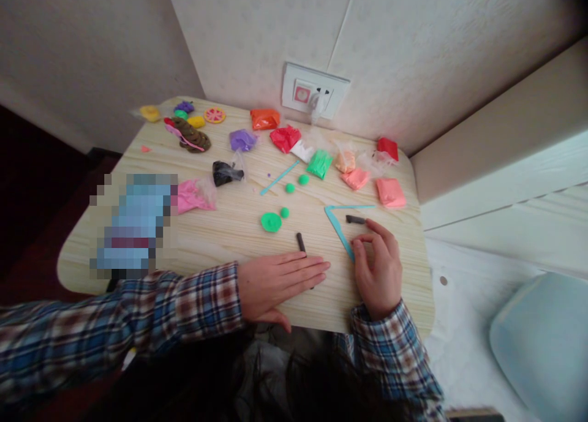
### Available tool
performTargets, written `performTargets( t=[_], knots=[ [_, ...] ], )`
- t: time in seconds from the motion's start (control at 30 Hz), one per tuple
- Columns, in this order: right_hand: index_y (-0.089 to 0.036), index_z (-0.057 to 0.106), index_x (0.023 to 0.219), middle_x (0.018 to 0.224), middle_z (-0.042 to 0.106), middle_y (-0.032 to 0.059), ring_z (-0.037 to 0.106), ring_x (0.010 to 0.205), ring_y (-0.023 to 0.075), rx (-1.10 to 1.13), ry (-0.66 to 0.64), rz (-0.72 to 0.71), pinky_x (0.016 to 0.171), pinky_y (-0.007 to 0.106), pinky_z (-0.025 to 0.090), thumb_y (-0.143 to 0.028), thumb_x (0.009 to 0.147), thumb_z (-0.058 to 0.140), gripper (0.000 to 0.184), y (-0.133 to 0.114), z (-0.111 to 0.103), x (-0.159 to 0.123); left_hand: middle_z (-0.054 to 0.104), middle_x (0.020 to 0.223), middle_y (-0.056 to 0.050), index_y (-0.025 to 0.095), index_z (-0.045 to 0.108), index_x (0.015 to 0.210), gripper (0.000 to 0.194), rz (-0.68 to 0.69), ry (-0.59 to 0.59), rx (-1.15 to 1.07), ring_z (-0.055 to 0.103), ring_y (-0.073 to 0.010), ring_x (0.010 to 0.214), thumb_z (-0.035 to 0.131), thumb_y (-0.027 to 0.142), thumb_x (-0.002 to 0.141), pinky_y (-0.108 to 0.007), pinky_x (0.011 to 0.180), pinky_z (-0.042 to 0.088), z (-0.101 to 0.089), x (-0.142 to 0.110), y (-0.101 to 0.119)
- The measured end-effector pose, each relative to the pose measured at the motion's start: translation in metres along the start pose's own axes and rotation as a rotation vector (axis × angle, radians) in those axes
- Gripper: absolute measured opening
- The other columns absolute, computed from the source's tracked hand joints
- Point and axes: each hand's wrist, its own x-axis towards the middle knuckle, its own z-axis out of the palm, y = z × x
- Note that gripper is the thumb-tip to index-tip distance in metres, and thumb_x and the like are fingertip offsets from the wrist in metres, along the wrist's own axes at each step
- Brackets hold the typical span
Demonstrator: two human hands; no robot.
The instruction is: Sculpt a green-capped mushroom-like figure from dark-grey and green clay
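"What's biggest here?"

"The pale wooden table [215, 238]. On it the left hand [281, 281] lies flat, fingers straight and nearly together, gripping nothing."

"And the right hand [379, 272]?"

"Loosely curled, index finger reaching forward. I can't tell whether the thumb and other fingers pinch anything."

"What's beside it?"

"A blue strip [339, 231], its near end by the thumb. It looks like thin plastic, light and fairly stiff; I'd take it mid-length."

"Where's the dark roll [301, 242]?"

"Under the left fingers, both ends showing past them. Probably soft clay, light and easily dented, so flat fingers and even pressure suit it better than a pinch."

"And the short dark piece [355, 219]?"

"At the right index fingertip, touching or nearly so. Likely just as soft: hold it lightly by its sides, around the middle."
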Motion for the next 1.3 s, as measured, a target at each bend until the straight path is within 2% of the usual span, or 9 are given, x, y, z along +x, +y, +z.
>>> performTargets(
  t=[0.07, 0.13, 0.2, 0.33, 0.43, 0.53, 0.67, 0.97, 1.3],
  knots=[
    [-0.016, 0.057, 0.084, 0.12, 0.057, 0.0161, 0.053, 0.112, 0.0254, 0.002, 0.004, -0.003, 0.094, 0.048, 0.043, -0.026, 0.087, 0.048, 0.014, 0.0, 0.0, 0.0, 0.022, 0.151, -0.014, 0.002, 0.027, 0.141, 0.073, -0.019, 0.004, -0.005, 0.013, -0.0213, 0.142, 0.042, 0.05, 0.088, -0.035, 0.116, 0.014, -0.002, -0.018, 0.002],
    [-0.016, 0.057, 0.084, 0.12, 0.057, 0.0164, 0.053, 0.112, 0.0255, 0.002, 0.008, -0.01, 0.094, 0.048, 0.043, -0.026, 0.087, 0.049, 0.013, 0.001, 0.0, 0.0, 0.023, 0.151, -0.014, 0.003, 0.028, 0.141, 0.072, -0.023, 0.007, -0.007, 0.013, -0.0209, 0.142, 0.042, 0.049, 0.088, -0.035, 0.116, 0.015, -0.003, -0.023, 0.002],
    [-0.016, 0.057, 0.084, 0.119, 0.057, 0.0167, 0.053, 0.112, 0.0256, 0.002, 0.008, -0.017, 0.094, 0.048, 0.043, -0.026, 0.087, 0.049, 0.013, 0.001, 0.0, 0.0, 0.023, 0.151, -0.014, 0.002, 0.028, 0.141, 0.072, -0.01, 0.013, -0.008, 0.014, -0.0211, 0.142, 0.042, 0.049, 0.088, -0.035, 0.116, 0.015, -0.002, -0.012, 0.001],
    [-0.017, 0.057, 0.084, 0.12, 0.056, 0.0161, 0.053, 0.112, 0.0255, 0.006, -0.008, -0.001, 0.094, 0.049, 0.042, -0.027, 0.087, 0.047, 0.014, 0.001, 0.0, 0.0, 0.024, 0.15, -0.018, -0.002, 0.029, 0.139, 0.077, 0.033, 0.044, -0.016, 0.019, -0.0237, 0.141, 0.046, 0.051, 0.086, -0.034, 0.117, 0.015, 0.003, 0.03, -0.004],
    [-0.017, 0.057, 0.085, 0.121, 0.056, 0.0154, 0.052, 0.113, 0.0253, 0.009, -0.018, 0.012, 0.094, 0.048, 0.042, -0.027, 0.087, 0.047, 0.014, 0.001, -0.001, 0.0, 0.026, 0.149, -0.018, -0.001, 0.03, 0.139, 0.08, 0.048, 0.072, -0.034, 0.021, -0.0236, 0.14, 0.049, 0.053, 0.084, -0.035, 0.117, 0.017, 0.003, 0.04, -0.006],
    [-0.018, 0.057, 0.086, 0.123, 0.055, 0.0145, 0.051, 0.114, 0.0256, 0.008, -0.021, 0.011, 0.094, 0.048, 0.04, -0.029, 0.086, 0.049, 0.014, 0.001, -0.001, -0.001, 0.026, 0.149, -0.017, 0.001, 0.03, 0.14, 0.074, 0.03, 0.069, -0.034, 0.019, -0.0225, 0.141, 0.047, 0.049, 0.087, -0.035, 0.116, 0.018, -0.002, 0.022, -0.008],
    [-0.018, 0.059, 0.084, 0.13, 0.05, 0.0151, 0.048, 0.118, 0.0286, -0.033, -0.024, 0.009, 0.096, 0.051, 0.036, -0.038, 0.081, 0.058, 0.021, 0.0, -0.002, -0.002, 0.026, 0.149, -0.019, 0.001, 0.029, 0.14, 0.07, -0.084, 0.069, 0.008, 0.017, -0.0241, 0.141, 0.044, 0.046, 0.089, -0.038, 0.116, 0.017, -0.01, -0.003, -0.01],
    [-0.018, 0.062, 0.078, 0.131, 0.05, 0.0142, 0.048, 0.119, 0.0304, -0.094, 0.014, 0.007, 0.097, 0.055, 0.03, -0.036, 0.081, 0.06, 0.019, -0.001, -0.001, -0.003, 0.029, 0.148, -0.02, 0.001, 0.032, 0.139, 0.07, -0.092, 0.084, 0.043, 0.02, -0.0248, 0.141, 0.045, 0.048, 0.088, -0.04, 0.115, 0.018, -0.009, 0.008, -0.013],
    [-0.019, 0.063, 0.076, 0.123, 0.054, 0.0127, 0.049, 0.112, 0.031, -0.124, 0.009, 0.037, 0.09, 0.052, 0.029, -0.041, 0.082, 0.057, 0.024, -0.003, -0.004, -0.004, 0.032, 0.147, -0.018, 0.005, 0.034, 0.138, 0.068, -0.165, 0.101, 0.109, 0.022, -0.025, 0.14, 0.047, 0.049, 0.087, -0.04, 0.115, 0.018, -0.013, -0.022, -0.008]
  ],
)
